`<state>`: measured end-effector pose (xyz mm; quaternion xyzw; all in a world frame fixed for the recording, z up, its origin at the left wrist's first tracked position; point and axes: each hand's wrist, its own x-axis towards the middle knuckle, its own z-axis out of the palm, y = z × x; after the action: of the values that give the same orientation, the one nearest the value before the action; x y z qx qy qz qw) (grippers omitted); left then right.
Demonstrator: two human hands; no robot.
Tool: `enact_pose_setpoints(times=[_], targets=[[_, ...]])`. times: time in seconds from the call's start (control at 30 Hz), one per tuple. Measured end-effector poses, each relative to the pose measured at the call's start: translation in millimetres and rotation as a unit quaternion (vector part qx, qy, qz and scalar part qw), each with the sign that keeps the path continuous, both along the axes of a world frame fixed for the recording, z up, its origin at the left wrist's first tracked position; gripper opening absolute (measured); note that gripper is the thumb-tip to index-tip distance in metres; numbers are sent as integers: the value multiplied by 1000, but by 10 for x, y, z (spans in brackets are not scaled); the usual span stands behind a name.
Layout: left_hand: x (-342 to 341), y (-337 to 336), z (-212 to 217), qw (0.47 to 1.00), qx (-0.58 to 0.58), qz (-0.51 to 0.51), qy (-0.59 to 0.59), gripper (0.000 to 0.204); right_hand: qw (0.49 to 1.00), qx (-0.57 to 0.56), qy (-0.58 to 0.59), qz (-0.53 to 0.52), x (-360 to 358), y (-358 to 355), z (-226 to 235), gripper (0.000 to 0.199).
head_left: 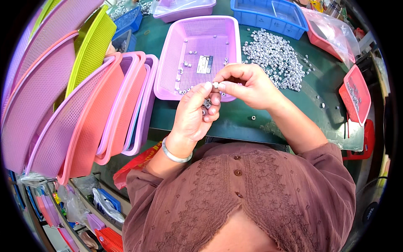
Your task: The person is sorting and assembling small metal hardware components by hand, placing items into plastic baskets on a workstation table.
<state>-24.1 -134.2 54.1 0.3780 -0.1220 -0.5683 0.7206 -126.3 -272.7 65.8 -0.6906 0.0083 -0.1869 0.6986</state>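
Over the near edge of a purple mesh basket (200,46), my two hands meet at the fingertips. A small grey ring-like part (215,85) is pinched between them. My left hand (189,113) is curled, with several more of these grey parts (207,103) cupped in its fingers. The thumb and index finger of my right hand (254,89) are closed at the same small part. Inside the basket lie scattered grey parts and a white printed label (204,64). To the right of it spreads a large loose pile of grey parts (275,59) on the green tabletop.
Stacked purple, pink and yellow-green baskets (94,113) stand at the left. A blue bin (270,17) sits at the back. On the right are a pink tray with clear plastic (327,33) and a small pink basket (354,94). One stray part (253,118) lies near the table's front edge.
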Motion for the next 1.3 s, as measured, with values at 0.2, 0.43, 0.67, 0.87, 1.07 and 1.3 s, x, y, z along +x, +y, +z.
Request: enact_pose_setpoints(times=[0.2,0.43,0.67,0.87,1.07,1.3], targets=[[-91,9,30,1000,13,-1,-13,19,1000,16,-9,-7,-109,46,4,10],[-196,26,40,1000,12,-11,-18,20,999,9,-33,0,-210,62,-42,10],[-277,6,10,999,16,-33,2,21,1000,5,-25,-16,-340,86,-65,11],[-310,-31,7,998,8,-57,36,16,999,17,-6,-39,-422,64,-86,12],[-297,-12,-3,998,17,-54,35,16,999,2,-12,-43,-411,75,-89,13],[-261,-4,12,998,17,-48,29,15,999,-8,-26,-22,-351,60,-82,12]])
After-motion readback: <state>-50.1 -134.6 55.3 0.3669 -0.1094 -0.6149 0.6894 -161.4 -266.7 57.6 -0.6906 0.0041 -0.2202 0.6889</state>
